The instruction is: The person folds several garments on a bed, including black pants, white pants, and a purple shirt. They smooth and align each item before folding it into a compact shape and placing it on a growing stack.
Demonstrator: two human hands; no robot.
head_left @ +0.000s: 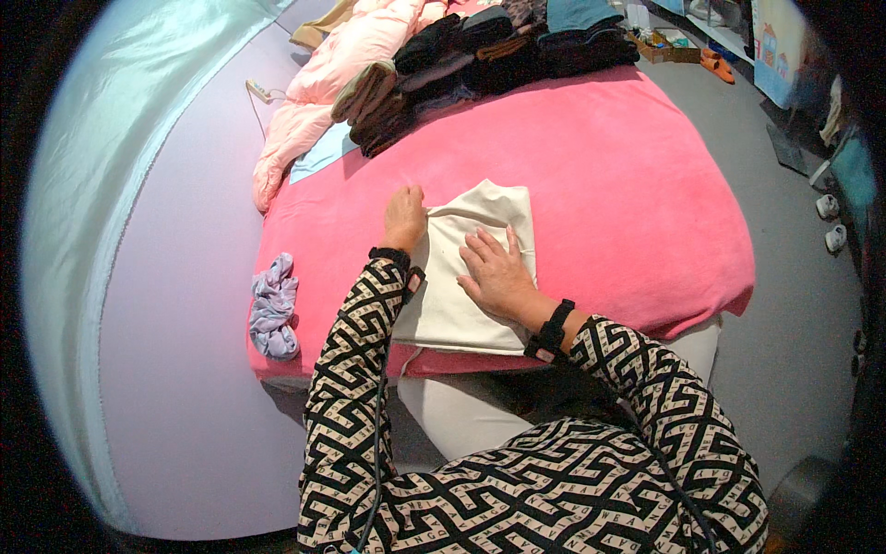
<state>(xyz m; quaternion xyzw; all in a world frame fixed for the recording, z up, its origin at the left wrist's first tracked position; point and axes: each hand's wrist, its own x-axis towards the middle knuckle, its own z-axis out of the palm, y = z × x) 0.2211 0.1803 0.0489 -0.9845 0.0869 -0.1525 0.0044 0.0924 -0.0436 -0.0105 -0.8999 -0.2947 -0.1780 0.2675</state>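
A cream-white cloth garment [452,309], folded into a rough rectangle, lies before me on a pink blanket [628,185]. Its far right corner sticks up in a small peak. My left hand [404,218] is closed at the garment's far left edge; whether cloth is pinched inside the fingers is hidden. My right hand [498,277] rests flat on the garment's right half, fingers spread. Each wrist wears a black strap with a small device.
Stacks of folded dark clothes [480,60] stand at the far edge, beside a pale pink puffy jacket [337,74]. A crumpled lilac cloth [275,309] lies left. Orange shoes [716,66] and white shoes [834,237] sit on the grey floor at right.
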